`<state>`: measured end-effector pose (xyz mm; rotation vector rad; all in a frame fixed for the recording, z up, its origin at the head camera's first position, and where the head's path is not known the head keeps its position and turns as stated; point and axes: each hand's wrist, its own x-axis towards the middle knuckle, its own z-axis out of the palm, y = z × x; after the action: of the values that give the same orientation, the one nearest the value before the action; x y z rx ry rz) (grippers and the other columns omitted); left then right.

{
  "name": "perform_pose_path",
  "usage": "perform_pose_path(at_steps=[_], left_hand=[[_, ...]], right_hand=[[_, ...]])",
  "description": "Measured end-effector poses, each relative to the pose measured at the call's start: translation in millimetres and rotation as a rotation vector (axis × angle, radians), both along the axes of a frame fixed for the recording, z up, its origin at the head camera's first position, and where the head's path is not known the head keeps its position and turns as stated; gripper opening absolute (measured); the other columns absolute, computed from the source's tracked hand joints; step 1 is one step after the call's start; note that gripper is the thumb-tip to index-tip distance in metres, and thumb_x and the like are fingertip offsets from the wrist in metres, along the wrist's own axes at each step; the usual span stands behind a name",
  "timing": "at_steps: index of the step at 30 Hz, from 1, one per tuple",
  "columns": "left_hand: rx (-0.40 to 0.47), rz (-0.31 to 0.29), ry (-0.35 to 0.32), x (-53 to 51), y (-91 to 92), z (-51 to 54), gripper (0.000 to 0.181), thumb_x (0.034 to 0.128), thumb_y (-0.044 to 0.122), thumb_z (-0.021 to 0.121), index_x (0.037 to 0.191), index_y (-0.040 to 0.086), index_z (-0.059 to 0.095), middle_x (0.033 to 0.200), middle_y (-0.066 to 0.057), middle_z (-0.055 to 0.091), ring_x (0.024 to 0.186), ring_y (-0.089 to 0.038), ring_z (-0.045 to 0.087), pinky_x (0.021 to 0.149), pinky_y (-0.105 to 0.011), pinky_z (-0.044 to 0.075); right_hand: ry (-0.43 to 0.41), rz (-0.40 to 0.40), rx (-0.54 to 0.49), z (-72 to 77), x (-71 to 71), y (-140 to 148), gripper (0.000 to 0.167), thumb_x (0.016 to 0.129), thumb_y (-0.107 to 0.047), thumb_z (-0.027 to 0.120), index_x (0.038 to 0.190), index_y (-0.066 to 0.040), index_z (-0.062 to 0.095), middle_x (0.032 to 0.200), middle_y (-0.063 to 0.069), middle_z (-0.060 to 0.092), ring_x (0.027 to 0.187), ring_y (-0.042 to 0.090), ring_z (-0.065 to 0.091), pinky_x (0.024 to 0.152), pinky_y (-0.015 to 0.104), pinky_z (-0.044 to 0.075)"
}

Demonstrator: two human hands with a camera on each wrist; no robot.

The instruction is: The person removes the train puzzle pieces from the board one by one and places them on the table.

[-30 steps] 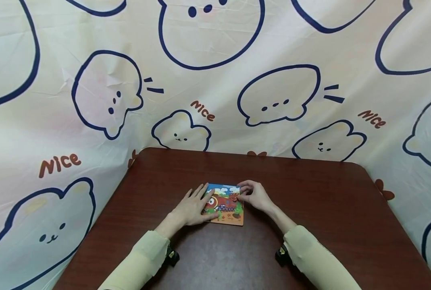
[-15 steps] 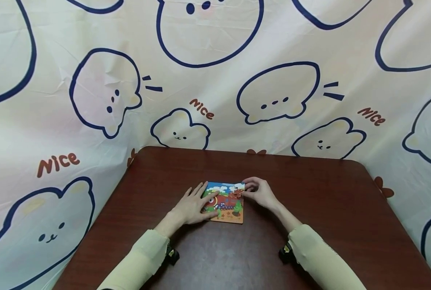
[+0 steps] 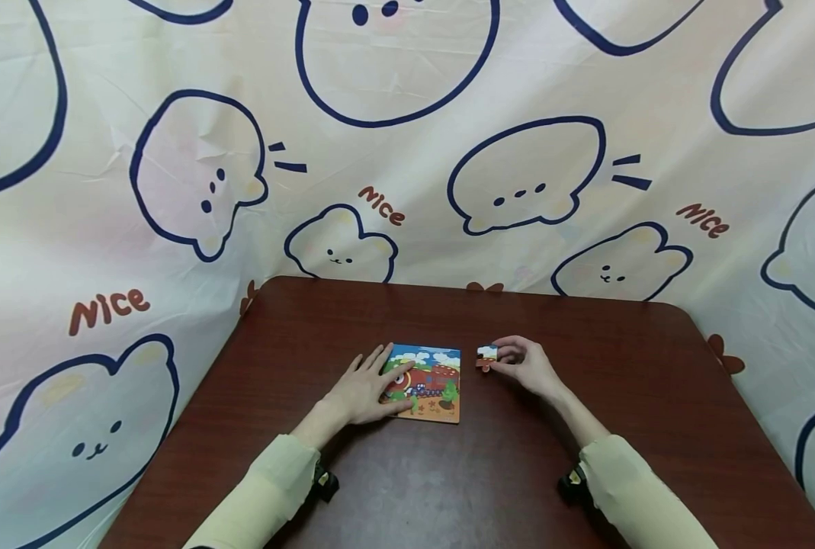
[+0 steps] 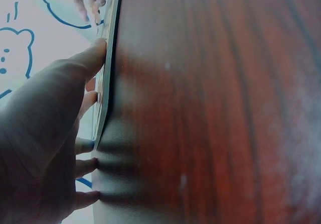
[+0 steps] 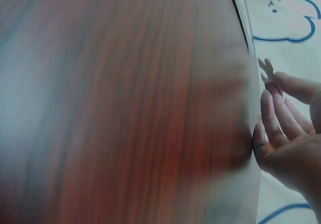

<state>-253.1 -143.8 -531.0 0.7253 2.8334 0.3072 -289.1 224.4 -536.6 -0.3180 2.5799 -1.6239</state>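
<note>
A square jigsaw puzzle (image 3: pixel 437 377), printed with a red train, clouds and green plants, lies flat on the table. My left hand (image 3: pixel 359 394) rests on its left side with fingers spread, hiding part of the picture. Just right of the puzzle, my right hand (image 3: pixel 529 367) pinches a small puzzle piece (image 3: pixel 487 355) between thumb and fingers, apart from the board. The right wrist view shows the knobbed outline of that puzzle piece (image 5: pixel 271 77) at the fingertips. Edge-on in the left wrist view, the puzzle (image 4: pixel 107 91) sits under the thumb and some fingers of my left hand (image 4: pixel 45 118).
The dark brown wooden table (image 3: pixel 407 480) has rounded far corners. A pale curtain (image 3: pixel 421 168) with navy cartoon animals and the word "Nice" hangs behind and beside it. Each wrist carries a small black device, such as the right wrist camera (image 3: pixel 573 486).
My right hand has lifted the puzzle piece off the board's upper right corner and carried it to the right. My left hand stays on the puzzle.
</note>
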Motion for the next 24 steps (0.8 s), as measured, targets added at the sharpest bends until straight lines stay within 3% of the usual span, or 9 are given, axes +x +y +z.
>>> perform_pose_path(at_steps=[10,24], left_hand=[[-0.002,0.002,0.004,-0.1,-2.2,-1.6,0.082,0.1043,0.075,0.054,0.174,0.038,0.033,0.187,-0.015,0.014,0.173,-0.040,0.018,0.137,-0.068,0.021],[0.005,-0.005,0.001,0.2,-0.1,0.8,0.082,0.1043,0.075,0.055,0.174,0.037,0.033,0.186,-0.016,0.014,0.173,-0.040,0.019,0.136,-0.068,0.022]], right_hand=[[-0.010,-0.025,0.017,0.5,0.6,33,0.040,0.099,-0.002,0.080,0.134,0.009,0.067,0.112,0.023,0.080,0.090,0.004,0.069,0.080,0.018,0.057],[-0.011,-0.049,0.073,3.0,3.1,56,0.039,0.099,-0.003,0.080,0.134,0.009,0.068,0.116,0.026,0.078,0.091,0.003,0.067,0.080,0.016,0.055]])
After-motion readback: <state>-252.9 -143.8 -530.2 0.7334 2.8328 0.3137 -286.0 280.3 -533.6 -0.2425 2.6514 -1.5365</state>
